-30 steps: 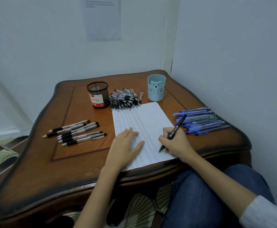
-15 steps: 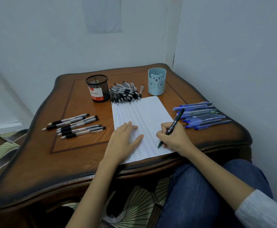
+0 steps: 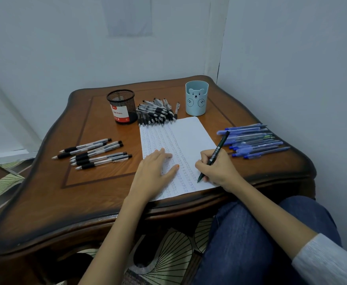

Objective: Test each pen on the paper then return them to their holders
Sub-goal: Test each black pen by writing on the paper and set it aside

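I see the right hand (image 3: 215,171) curled tight round a slim dark plastic pen (image 3: 216,153), pinching its lower barrel between thumb and fingers. The left hand (image 3: 154,173) lies flat with straight fingers, pressing on the white sheet of paper (image 3: 189,136), which is covered in columns of small blue marks. The pen's tip meets the paper close to the near edge of the glossy brown wooden table (image 3: 98,194). Its long axis slants up and away toward the table's right edge, tail highest. By the far edge stand a round black wire-mesh holder with a red label (image 3: 121,105) and a smooth pale blue bear-faced holder (image 3: 196,99), with a heap of clear pens with black grips (image 3: 156,113) between them. More clear black-grip pens (image 3: 94,153) lie in a row near the left edge, and blue pens (image 3: 253,142) lie by the right edge.
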